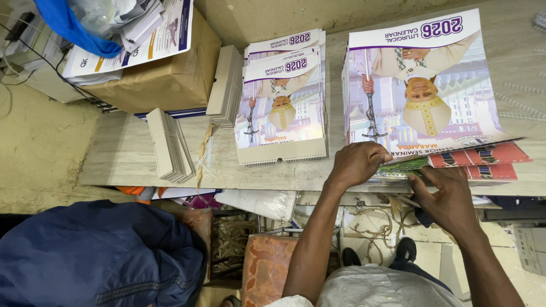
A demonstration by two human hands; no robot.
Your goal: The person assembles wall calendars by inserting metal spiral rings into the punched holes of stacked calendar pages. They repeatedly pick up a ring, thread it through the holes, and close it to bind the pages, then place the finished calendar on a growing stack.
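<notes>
Glossy printed paper fills the pale wooden tabletop (131, 153). The left hand (357, 164) is clenched on the near edge of the tall stack of colourful calendar sheets (424, 85), pinching the top sheets. Just right of it, the right hand (450, 199) rests with fingers spread on red and green printed pages (483, 162) fanned out beneath that stack. Keeping the edges squared while lifting would seem wise. How many sheets the left hand holds is hidden; the right thumb cannot be made out.
</notes>
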